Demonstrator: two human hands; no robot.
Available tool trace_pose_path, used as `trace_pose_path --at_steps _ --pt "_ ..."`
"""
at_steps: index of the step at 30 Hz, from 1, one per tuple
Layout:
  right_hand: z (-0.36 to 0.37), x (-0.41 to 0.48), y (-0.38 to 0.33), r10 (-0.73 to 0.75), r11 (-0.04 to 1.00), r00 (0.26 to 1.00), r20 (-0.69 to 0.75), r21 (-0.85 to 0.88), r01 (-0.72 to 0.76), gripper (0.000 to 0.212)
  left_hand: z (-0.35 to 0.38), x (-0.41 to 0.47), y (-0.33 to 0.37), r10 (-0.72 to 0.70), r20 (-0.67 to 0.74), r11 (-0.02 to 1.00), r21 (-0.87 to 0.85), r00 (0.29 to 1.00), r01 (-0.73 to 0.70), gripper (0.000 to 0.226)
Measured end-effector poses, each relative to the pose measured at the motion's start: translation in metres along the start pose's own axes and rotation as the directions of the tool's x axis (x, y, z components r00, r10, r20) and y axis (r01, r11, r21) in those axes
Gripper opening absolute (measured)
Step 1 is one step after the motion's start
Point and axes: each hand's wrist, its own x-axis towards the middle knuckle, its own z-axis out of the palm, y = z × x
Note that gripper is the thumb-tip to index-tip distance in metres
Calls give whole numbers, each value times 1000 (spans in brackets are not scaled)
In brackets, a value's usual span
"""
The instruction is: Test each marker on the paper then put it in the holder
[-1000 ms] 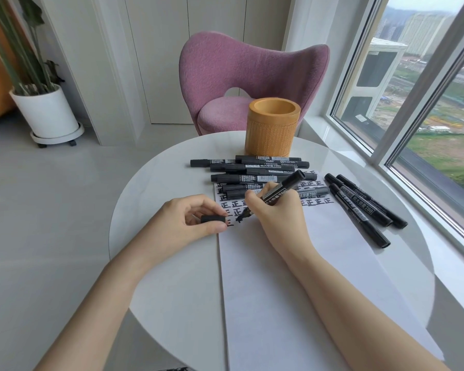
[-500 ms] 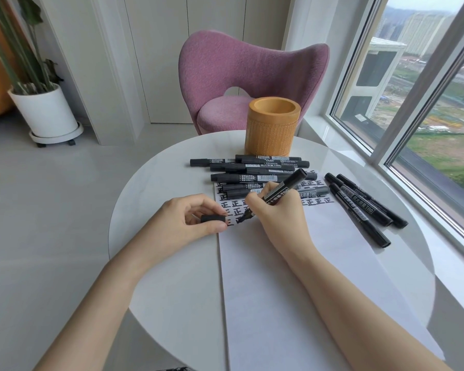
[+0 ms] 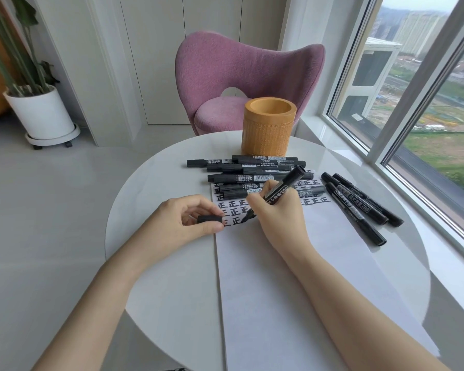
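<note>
1. A round white worktop has a thin seam running from its near edge toward its middle.
2. A pink upholstered chair stands just beyond the worktop's far edge, its seat facing the worktop.
3. A white plant pot sits on a wheeled saucer on the grey floor, well off the left edge, with green stems rising from it.
4. A large window runs along the right edge, showing tower blocks and green fields.
5. Pale wall panels stand behind the chair.
</note>
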Motion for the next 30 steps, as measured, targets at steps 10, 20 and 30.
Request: trace_pose_path --at_steps 10,20,30 --pt "-6 3 -4 137 959 991 -3 252 -132 36 -1 2 4 35 -37 999 -37 999 -36 12" --pt "-8 0 -13 167 798 968 188 551 -245 40 2 6 10 -20 -146 977 -212 989 -11 31" --pt "-1 -2 -15 87 836 967 240 509 -202 44 19 5 21 -37 -128 939 -344 991 -10 29"
